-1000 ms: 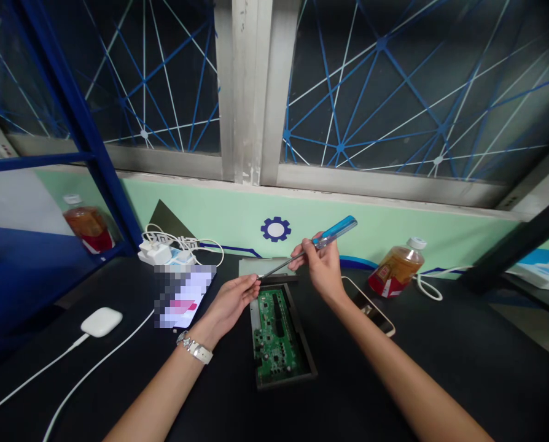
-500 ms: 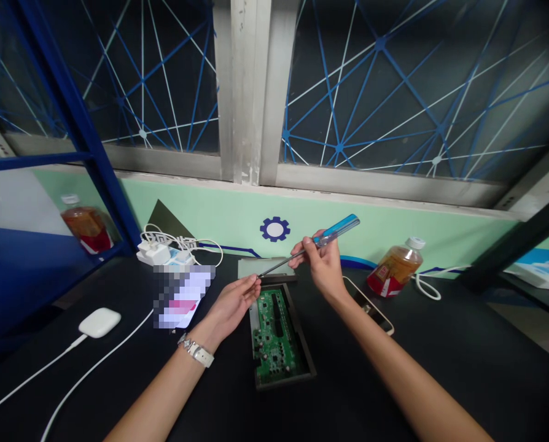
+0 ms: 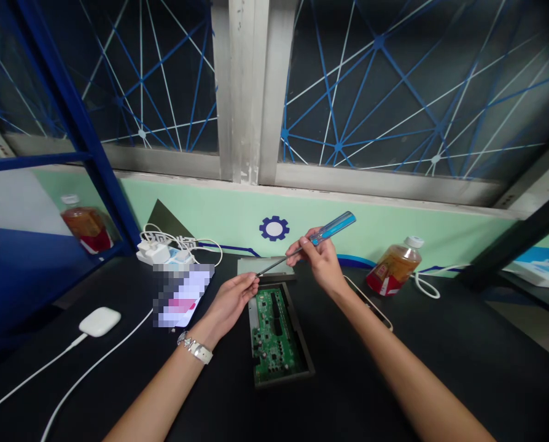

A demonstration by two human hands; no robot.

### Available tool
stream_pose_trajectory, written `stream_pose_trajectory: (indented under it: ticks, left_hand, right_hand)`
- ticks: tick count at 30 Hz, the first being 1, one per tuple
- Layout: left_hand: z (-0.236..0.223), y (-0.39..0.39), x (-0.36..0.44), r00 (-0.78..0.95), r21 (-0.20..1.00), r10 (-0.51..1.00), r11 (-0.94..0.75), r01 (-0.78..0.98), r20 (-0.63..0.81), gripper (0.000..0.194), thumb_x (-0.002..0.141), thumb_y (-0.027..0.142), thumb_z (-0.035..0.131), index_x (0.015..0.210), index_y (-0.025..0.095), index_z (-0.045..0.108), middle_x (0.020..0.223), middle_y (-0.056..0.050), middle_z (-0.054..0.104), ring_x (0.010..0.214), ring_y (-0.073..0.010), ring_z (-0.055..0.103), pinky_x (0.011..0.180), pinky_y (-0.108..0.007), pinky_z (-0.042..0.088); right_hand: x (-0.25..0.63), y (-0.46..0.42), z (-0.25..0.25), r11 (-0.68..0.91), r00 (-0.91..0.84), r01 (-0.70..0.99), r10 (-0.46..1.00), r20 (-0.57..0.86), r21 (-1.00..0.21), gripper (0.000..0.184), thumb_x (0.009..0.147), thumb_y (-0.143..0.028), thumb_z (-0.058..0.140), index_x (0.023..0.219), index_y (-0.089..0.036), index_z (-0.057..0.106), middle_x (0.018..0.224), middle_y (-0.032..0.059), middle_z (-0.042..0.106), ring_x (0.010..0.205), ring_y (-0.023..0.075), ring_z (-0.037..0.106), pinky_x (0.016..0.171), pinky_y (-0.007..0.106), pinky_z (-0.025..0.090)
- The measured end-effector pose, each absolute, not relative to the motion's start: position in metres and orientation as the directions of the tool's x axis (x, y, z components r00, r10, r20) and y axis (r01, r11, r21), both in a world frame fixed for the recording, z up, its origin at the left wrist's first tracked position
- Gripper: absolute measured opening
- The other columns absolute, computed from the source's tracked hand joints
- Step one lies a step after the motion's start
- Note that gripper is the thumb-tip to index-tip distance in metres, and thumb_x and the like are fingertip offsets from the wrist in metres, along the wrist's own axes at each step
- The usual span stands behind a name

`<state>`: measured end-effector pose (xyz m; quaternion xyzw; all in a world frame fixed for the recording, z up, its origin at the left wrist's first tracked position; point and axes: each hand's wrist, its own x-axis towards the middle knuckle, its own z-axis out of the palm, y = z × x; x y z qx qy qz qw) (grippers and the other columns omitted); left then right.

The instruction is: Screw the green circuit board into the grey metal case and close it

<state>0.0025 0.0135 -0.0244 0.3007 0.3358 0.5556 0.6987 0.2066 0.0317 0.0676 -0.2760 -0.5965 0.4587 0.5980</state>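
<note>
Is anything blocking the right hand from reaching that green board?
Nothing visible stands between the right hand and the green board; the left hand, at the tip of the screwdriver, is near the board's far-left corner.

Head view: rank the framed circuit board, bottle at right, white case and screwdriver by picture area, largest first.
1. Framed circuit board
2. Bottle
3. White case and screwdriver: too close to rank; one compact, one long and thin.

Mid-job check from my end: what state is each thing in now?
Screwdriver, slanted, handle end higher
Left hand, pinched at the screwdriver's tip
Right hand, closed around the screwdriver
Circuit board, exposed in its frame
Phone at left, screen lit
White case, shut, cable attached
Bottle at right, capped
</note>
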Motion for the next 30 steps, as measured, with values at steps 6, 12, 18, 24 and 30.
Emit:
stream_pose_trajectory:
  ticks: [6, 12, 18, 24, 30]
  left_hand:
    - [-0.021, 0.010, 0.004, 0.149, 0.863, 0.988, 0.116, -0.491, -0.048, 0.021, 0.077, 0.027, 0.079, 0.090, 0.012, 0.073, 0.088, -0.005, 0.068, 0.082, -0.0105, 0.061, 0.083, -0.021, 0.049]
    - [-0.019, 0.011, 0.003, 0.121, 0.877, 0.992, 0.085, -0.473, -0.030, 0.025, 0.076, 0.029, 0.079, 0.093, 0.013, 0.073, 0.090, -0.005, 0.068, 0.083, -0.0111, 0.061, 0.087, -0.024, 0.048]
    - [-0.024, 0.012, 0.000, 0.118, 0.868, 0.991, 0.114, -0.482, -0.065, 0.024, 0.077, 0.027, 0.079, 0.095, 0.012, 0.073, 0.092, -0.007, 0.069, 0.086, -0.0121, 0.063, 0.090, -0.026, 0.049]
    - [-0.019, 0.012, -0.001, 0.158, 0.921, 0.987, 0.076, -0.381, -0.016, 0.030, 0.082, 0.032, 0.073, 0.103, 0.012, 0.072, 0.104, -0.012, 0.071, 0.093, -0.0157, 0.064, 0.096, -0.031, 0.048]
    - [-0.017, 0.013, -0.010, 0.177, 0.972, 0.960, -0.228, 0.052, 0.216, 0.039, 0.079, 0.035, 0.073, 0.113, 0.016, 0.067, 0.101, -0.009, 0.072, 0.090, -0.0187, 0.066, 0.085, -0.033, 0.051]
  right_hand:
    - [0.202, 0.031, 0.065, 0.436, -0.071, -0.211, 0.886, 0.459, -0.875, 0.038, 0.085, -0.047, 0.065, 0.090, -0.025, 0.034, 0.065, -0.0052, 0.067, 0.047, 0.0130, 0.064, 0.048, 0.026, 0.053]
    - [0.198, 0.029, 0.063, 0.456, -0.045, -0.197, 0.880, 0.473, -0.868, 0.035, 0.088, -0.044, 0.062, 0.092, -0.025, 0.033, 0.067, -0.0053, 0.066, 0.048, 0.0126, 0.064, 0.048, 0.025, 0.053]
    - [0.199, 0.031, 0.061, 0.471, -0.028, -0.201, 0.874, 0.486, -0.859, 0.035, 0.089, -0.045, 0.062, 0.094, -0.025, 0.033, 0.067, -0.0052, 0.067, 0.049, 0.0132, 0.065, 0.049, 0.026, 0.054]
    - [0.200, 0.033, 0.059, 0.482, -0.017, -0.186, 0.870, 0.493, -0.856, 0.035, 0.089, -0.046, 0.061, 0.094, -0.025, 0.033, 0.068, -0.0049, 0.067, 0.050, 0.0131, 0.065, 0.052, 0.026, 0.055]
    - [0.201, 0.032, 0.060, 0.477, -0.018, -0.174, 0.873, 0.487, -0.862, 0.035, 0.089, -0.046, 0.061, 0.094, -0.025, 0.033, 0.068, -0.0053, 0.066, 0.049, 0.0131, 0.065, 0.050, 0.026, 0.055]
